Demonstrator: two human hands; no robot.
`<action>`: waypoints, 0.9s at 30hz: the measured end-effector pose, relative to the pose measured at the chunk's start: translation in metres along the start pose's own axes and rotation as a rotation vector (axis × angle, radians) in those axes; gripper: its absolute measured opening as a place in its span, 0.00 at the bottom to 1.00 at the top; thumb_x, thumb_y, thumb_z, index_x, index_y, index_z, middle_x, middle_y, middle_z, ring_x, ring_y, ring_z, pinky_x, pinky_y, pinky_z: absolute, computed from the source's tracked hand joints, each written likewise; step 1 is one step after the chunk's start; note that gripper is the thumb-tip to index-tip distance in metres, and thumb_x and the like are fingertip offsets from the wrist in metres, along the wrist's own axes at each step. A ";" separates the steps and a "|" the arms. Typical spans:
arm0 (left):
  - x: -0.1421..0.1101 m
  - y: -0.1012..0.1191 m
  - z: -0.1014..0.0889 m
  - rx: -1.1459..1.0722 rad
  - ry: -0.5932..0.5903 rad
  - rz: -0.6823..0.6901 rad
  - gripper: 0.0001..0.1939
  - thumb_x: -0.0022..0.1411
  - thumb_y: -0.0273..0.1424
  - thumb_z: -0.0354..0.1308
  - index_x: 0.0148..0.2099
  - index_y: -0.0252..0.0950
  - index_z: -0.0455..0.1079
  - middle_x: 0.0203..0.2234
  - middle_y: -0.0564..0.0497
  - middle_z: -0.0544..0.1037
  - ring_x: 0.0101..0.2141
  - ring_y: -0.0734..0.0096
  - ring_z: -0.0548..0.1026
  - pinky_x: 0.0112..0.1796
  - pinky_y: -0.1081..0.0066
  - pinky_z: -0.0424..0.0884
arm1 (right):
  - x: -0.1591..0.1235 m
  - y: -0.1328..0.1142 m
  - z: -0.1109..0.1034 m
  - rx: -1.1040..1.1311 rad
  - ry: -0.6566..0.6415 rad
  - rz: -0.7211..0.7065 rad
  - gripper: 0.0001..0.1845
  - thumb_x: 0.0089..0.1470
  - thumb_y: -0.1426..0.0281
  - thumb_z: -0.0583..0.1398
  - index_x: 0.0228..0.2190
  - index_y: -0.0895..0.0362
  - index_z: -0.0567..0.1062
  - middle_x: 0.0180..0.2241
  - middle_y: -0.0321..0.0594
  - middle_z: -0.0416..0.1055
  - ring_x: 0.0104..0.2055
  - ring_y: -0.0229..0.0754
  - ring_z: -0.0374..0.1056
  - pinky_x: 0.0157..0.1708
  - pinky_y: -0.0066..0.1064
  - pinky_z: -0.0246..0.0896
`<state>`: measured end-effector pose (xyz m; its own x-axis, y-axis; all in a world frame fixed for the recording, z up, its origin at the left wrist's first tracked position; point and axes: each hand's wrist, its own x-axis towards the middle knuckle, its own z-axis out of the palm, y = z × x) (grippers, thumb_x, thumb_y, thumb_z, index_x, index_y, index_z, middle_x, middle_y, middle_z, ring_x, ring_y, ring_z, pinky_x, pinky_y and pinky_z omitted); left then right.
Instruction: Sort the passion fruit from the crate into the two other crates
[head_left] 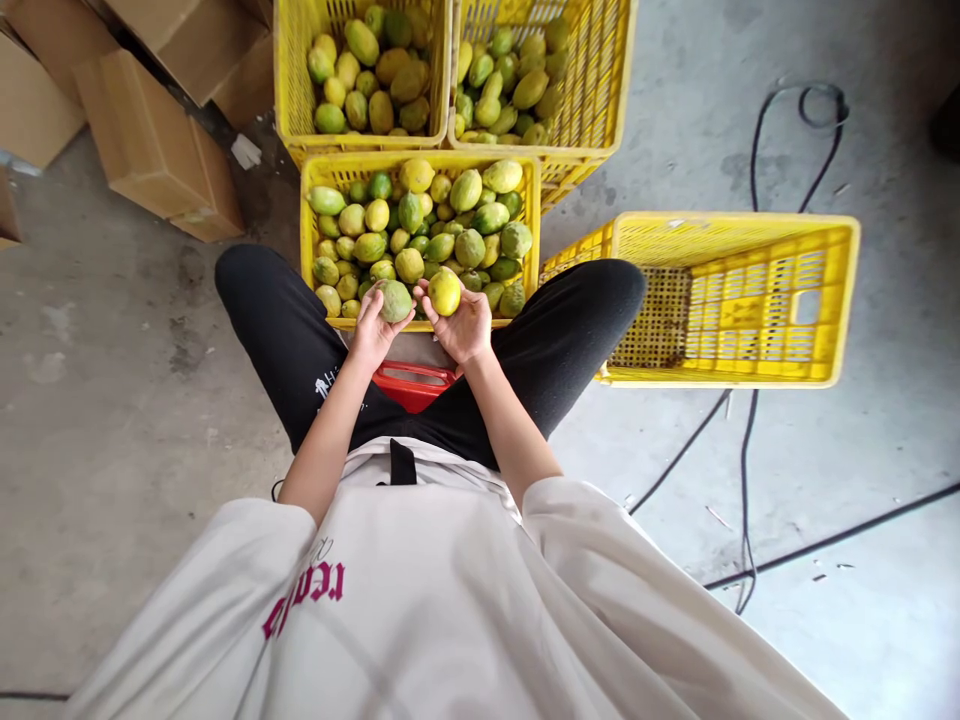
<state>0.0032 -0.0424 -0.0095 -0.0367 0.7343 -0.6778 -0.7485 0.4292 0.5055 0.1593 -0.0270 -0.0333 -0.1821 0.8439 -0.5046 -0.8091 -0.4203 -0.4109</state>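
Observation:
I sit with my knees apart around a yellow crate (pixel 309 250) filled with several green and yellow fruits. My left hand (pixel 371 330) is closed around a dull green fruit (pixel 395 300) at the crate's near edge. My right hand (pixel 466 325) grips a bright yellow fruit (pixel 444 293) just beside it. Both hands hover over the near rim, almost touching each other.
Two more yellow crates (pixel 289 80) (pixel 611 90) of fruit stand behind. An empty yellow crate (pixel 840 300) lies by my right knee. A red stool (pixel 412 385) shows between my legs. Cardboard boxes (pixel 150 140) stand at the back left; black cables (pixel 750 450) cross the concrete floor on the right.

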 end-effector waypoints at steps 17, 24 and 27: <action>0.018 -0.003 -0.010 0.041 0.138 -0.099 0.13 0.78 0.41 0.57 0.48 0.41 0.79 0.30 0.47 0.81 0.27 0.70 0.80 0.26 0.77 0.77 | 0.001 0.002 -0.010 -0.272 -0.064 -0.029 0.22 0.56 0.56 0.73 0.50 0.43 0.76 0.41 0.32 0.77 0.42 0.42 0.77 0.34 0.28 0.75; 0.010 0.002 -0.006 -0.103 0.148 -0.109 0.25 0.80 0.53 0.48 0.48 0.43 0.79 0.33 0.46 0.82 0.36 0.64 0.84 0.34 0.72 0.83 | -0.001 -0.001 -0.004 -0.242 -0.053 -0.022 0.34 0.56 0.59 0.70 0.63 0.36 0.74 0.45 0.32 0.82 0.57 0.48 0.79 0.52 0.41 0.81; 0.006 0.006 -0.006 -0.158 0.127 -0.125 0.28 0.80 0.54 0.44 0.52 0.43 0.79 0.36 0.44 0.83 0.44 0.58 0.86 0.35 0.70 0.84 | 0.001 0.002 -0.005 -0.219 -0.054 -0.036 0.39 0.54 0.63 0.73 0.65 0.32 0.72 0.48 0.29 0.83 0.59 0.45 0.79 0.56 0.41 0.81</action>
<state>-0.0052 -0.0382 -0.0136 -0.0122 0.6043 -0.7967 -0.8465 0.4178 0.3299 0.1607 -0.0284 -0.0387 -0.1896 0.8739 -0.4475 -0.6761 -0.4467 -0.5859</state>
